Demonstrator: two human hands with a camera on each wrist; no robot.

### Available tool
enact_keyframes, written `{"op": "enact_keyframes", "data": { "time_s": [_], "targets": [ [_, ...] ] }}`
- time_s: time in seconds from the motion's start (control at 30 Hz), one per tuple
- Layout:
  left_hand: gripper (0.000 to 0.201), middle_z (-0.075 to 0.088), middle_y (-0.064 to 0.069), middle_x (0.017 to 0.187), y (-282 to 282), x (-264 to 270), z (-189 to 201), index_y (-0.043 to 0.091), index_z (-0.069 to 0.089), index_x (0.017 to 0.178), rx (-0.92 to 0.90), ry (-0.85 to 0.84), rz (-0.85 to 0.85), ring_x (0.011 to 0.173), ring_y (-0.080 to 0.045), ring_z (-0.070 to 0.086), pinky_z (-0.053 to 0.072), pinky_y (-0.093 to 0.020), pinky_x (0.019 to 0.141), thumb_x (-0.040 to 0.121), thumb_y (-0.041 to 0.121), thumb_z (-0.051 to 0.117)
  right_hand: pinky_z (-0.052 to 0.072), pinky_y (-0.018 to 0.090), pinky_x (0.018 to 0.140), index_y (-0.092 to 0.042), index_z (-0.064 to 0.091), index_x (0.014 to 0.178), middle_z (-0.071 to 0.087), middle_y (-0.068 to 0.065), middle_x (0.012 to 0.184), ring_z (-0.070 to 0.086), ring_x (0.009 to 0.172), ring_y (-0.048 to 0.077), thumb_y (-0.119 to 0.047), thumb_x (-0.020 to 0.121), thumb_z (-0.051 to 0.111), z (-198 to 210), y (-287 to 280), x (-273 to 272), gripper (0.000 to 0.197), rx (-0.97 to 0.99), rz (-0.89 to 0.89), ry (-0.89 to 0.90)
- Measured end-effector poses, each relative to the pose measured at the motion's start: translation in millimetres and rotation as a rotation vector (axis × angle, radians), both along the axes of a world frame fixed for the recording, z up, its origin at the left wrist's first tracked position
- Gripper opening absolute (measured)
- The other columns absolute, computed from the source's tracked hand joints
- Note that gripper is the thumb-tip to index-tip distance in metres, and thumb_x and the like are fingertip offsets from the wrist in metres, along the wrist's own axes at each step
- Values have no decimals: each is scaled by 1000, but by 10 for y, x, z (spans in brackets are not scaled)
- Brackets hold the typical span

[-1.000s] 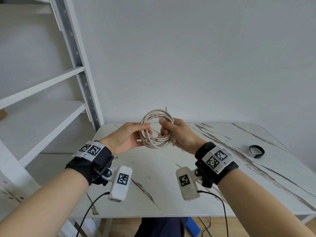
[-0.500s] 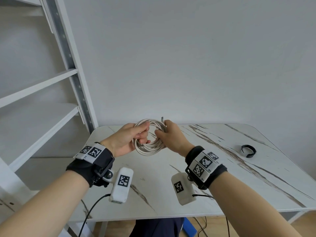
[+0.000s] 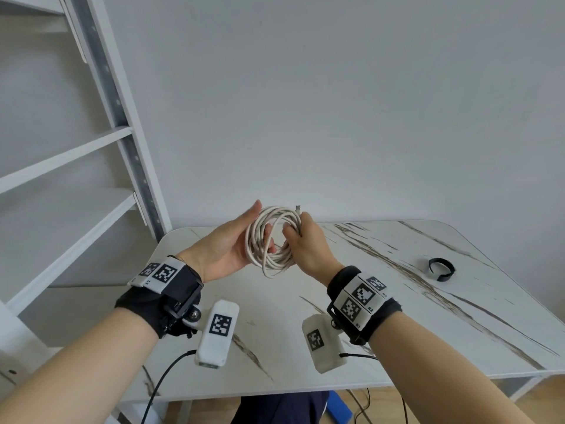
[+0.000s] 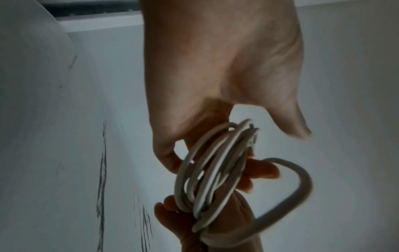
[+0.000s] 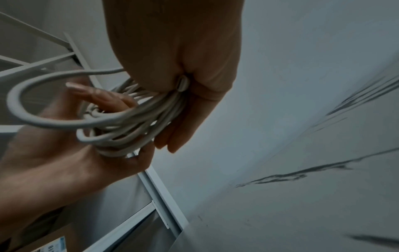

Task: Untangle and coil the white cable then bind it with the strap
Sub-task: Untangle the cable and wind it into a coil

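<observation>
Surface [image 3: 305,347]: white marble, I see strap [image 3: 441,269] lying right.
Room: shelving [image 3: 76,154] left.
Right hand [image 3: 305,240]: grips cable [image 3: 272,240].
Left hand [image 3: 226,243]: spread against it.

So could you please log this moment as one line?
cable: coiled, off table | right hand: grips coil | left hand: open, supports coil | strap: on table, unused

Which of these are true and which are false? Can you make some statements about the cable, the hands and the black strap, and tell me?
1. The white cable is coiled into loops. True.
2. The black strap is wrapped around the cable. False: it lies on the table, apart from the coil.
3. The right hand grips the coil. True.
4. The coil rests flat on the table. False: it is held up above it.
5. The left hand is a tight fist. False: its fingers are extended.
</observation>
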State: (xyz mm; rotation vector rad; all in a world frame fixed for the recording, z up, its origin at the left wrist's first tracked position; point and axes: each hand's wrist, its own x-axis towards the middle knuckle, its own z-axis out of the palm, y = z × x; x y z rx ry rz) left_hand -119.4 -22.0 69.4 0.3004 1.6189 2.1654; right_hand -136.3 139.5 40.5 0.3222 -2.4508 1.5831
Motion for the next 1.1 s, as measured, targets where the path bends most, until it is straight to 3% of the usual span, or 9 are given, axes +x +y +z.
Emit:
{"op": "enact_keyframes", "data": {
  "time_s": [0.1,0.2,0.27,0.43,0.53,0.7,0.8,0.97,1.1],
  "targets": [
    [38,63,-8,68,57,-6,-32,8,66,73,-191,126,-26,66,-18,61,50,-25,67,56,34,89,31,24,51,-12,33,77,39,-4,70,34,59,10,-13,93,43,-27,23,-23,19,49,-43,-15],
    [4,64,-8,64,171,40,-30,4,60,84,-235,122,86,66,-19,61,46,-29,71,88,4,58,29,26,50,-14,31,75,39,-3,69,33,58,11,-14,93,44,-61,65,-33,23,70,-64,-28],
    [15,65,-7,62,174,31,-38,3,60,94,-218,84,120,65,-17,65,49,-29,71,93,-3,46,29,24,50,-14,32,76,40,-4,69,34,58,10,-17,93,47,-70,103,-25,23,27,-56,-38],
    [7,70,-11,72,118,-5,35,7,63,89,-553,112,-83,74,-28,70,56,-34,71,87,0,60,32,27,50,-11,34,87,50,2,72,45,60,19,-14,92,50,-50,136,38,17,333,137,12],
    [13,56,-1,58,157,-18,-1,4,56,93,-723,229,-93,68,-26,70,49,-29,63,93,17,58,31,30,53,-14,34,84,50,2,71,44,62,22,-14,89,51,-12,136,24,18,472,202,33],
    [20,44,-3,59,110,-64,-91,7,55,105,-623,290,2,75,-27,72,44,-29,71,98,25,49,39,18,50,-15,50,69,57,-3,63,53,55,10,-21,87,59,54,202,-39,21,261,189,-43],
    [11,56,-9,72,105,-63,-88,11,57,102,-566,263,7,72,-25,71,47,-32,66,94,18,56,38,19,52,-10,55,76,59,0,68,52,58,11,-22,90,55,71,216,-41,18,367,226,-39],
    [71,54,-2,110,82,-151,-60,29,36,133,-888,495,54,76,-20,64,53,-33,81,77,9,75,41,27,61,-10,49,89,62,8,83,56,73,21,-20,94,49,147,195,-2,11,644,292,-52],
    [35,51,1,104,123,-167,-16,14,51,115,-1205,683,-14,88,-16,53,39,-23,73,83,13,65,46,36,74,-7,52,96,66,17,96,60,83,28,-17,93,49,206,156,2,12,753,333,-56]
  ]
}}
